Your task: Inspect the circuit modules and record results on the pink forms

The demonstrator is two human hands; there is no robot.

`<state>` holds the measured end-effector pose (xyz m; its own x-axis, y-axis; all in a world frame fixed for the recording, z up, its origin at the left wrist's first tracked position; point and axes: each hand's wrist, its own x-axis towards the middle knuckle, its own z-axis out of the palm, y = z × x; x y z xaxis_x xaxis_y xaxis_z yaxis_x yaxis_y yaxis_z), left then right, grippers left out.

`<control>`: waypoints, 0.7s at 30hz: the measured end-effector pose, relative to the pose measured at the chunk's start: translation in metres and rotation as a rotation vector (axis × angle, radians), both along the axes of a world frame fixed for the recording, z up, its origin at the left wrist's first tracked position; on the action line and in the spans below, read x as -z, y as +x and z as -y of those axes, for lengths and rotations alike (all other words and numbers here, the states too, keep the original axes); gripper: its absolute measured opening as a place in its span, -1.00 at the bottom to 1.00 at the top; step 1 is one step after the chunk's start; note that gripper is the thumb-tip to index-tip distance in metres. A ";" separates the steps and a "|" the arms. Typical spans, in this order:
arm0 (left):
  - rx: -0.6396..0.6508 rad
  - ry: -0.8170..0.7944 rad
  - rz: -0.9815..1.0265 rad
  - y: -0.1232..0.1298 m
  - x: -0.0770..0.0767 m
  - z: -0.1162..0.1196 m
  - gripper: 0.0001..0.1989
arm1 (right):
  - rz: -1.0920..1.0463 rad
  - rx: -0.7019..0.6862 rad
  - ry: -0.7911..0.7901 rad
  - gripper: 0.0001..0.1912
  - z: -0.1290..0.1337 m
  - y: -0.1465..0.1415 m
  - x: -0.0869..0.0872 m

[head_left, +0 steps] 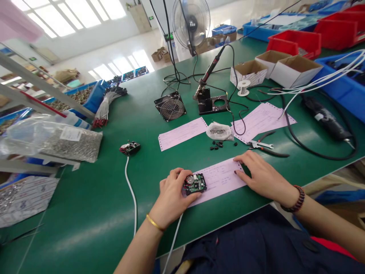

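Note:
My left hand (177, 190) grips a small black device with an exposed green circuit board (196, 183) and a round metal part. A white cable (174, 236) runs from below that hand over the table's front edge. Under the device lies a pink written sheet (224, 179) with punched holes along its end. At the sheet's right end rests my right hand (261, 177), thumb and fingers apart, the fingertips touching the paper. A second small device (130, 147) with a white cable sits farther left on the green table.
Beyond the hands lie pliers (269, 146), several small black parts (217, 144) and a bag of small metal pieces (219, 131). A soldering iron (211, 70) leans in its stand near a black fan (171, 106). A power tool (326, 118) and blue bins (345, 91) are at right.

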<state>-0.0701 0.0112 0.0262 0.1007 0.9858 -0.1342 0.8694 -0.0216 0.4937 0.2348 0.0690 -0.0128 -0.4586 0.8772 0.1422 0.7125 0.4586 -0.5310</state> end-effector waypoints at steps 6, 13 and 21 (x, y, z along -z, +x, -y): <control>0.139 -0.003 -0.025 0.001 -0.006 -0.005 -0.55 | -0.086 -0.251 -0.083 -0.48 -0.028 -0.005 -0.015; 0.282 0.224 0.076 0.006 0.005 0.004 -0.57 | -0.073 -0.664 -0.349 -0.06 -0.068 -0.064 -0.034; 0.138 0.363 0.163 0.013 0.003 0.018 -0.58 | -0.205 -0.926 -0.484 -0.32 -0.071 -0.068 -0.050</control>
